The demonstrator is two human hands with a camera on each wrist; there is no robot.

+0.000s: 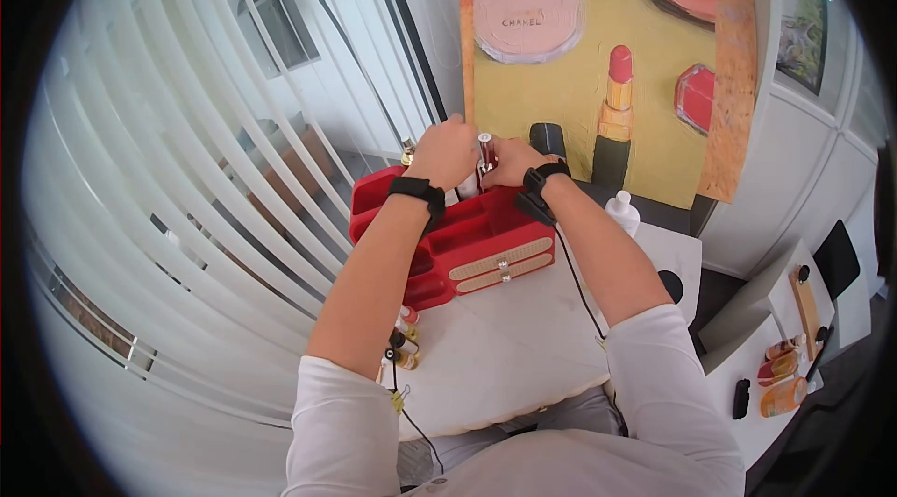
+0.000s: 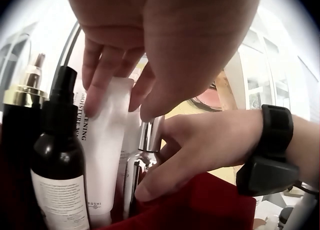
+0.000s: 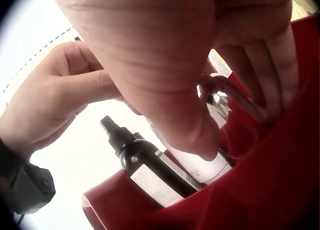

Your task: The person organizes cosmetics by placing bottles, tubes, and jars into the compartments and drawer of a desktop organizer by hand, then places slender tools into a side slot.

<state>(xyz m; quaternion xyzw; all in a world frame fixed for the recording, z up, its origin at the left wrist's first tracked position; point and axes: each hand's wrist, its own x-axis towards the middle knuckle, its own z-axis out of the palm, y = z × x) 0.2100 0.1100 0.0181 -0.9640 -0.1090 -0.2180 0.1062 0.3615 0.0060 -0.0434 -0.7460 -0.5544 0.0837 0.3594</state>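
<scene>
A red organizer box (image 1: 486, 226) stands on the white table, its back compartment holding cosmetics. A white squeeze tube (image 2: 107, 150) stands upright there, and my left hand (image 1: 447, 153) pinches its upper end from above. Beside it is a clear bottle with a silver cap (image 2: 151, 132); my right hand (image 1: 517, 163) grips this bottle low down between thumb and fingers. The red wall partly hides the right fingertips in the right wrist view. To the left of the tube are a black spray bottle (image 2: 60, 155) and a dark bottle with a gold collar (image 2: 25, 105).
Small bottles (image 1: 404, 345) stand at the table's left edge. A white bottle (image 1: 622, 212) is right of the box. Behind leans a large painting (image 1: 551, 114); vertical blinds (image 1: 206, 170) hang at left. Cables run from both wrist cameras.
</scene>
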